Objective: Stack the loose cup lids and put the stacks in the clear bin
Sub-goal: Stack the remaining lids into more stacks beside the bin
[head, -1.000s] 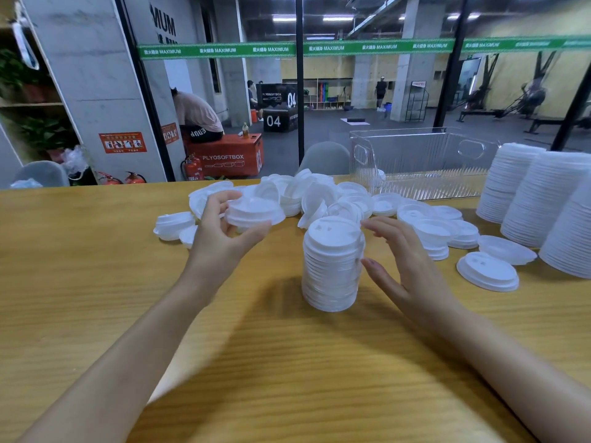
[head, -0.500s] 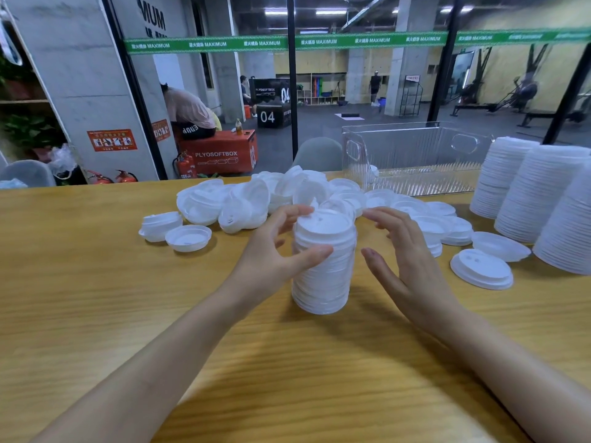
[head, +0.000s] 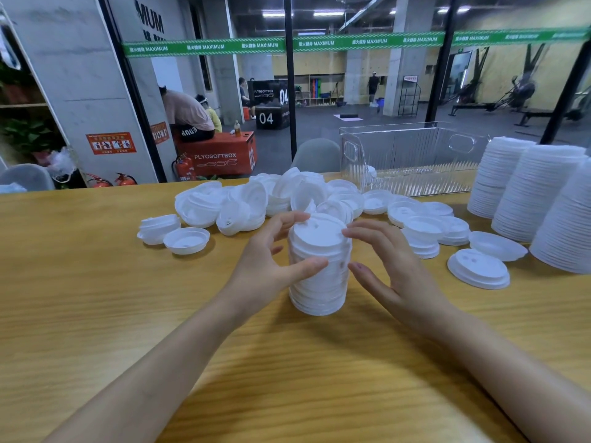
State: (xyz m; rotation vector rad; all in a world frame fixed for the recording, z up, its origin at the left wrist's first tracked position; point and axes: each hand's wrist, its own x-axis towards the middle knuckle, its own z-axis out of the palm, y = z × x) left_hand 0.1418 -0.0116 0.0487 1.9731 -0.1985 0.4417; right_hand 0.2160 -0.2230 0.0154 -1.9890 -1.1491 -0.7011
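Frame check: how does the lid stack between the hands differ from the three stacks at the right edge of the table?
The stack between the hands is shorter; the three right-edge stacks stand taller, with many more lids. The left hand grips the stack between the hands and the right hand touches its top rim; nothing touches the three right-edge stacks. Both are white lids standing on the wooden table, outside the clear bin.

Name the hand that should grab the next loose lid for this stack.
Probably the right hand: its fingers lie straight, barely touching the stack, with loose lids just beside it. The left hand curls around the stack, steadying it.
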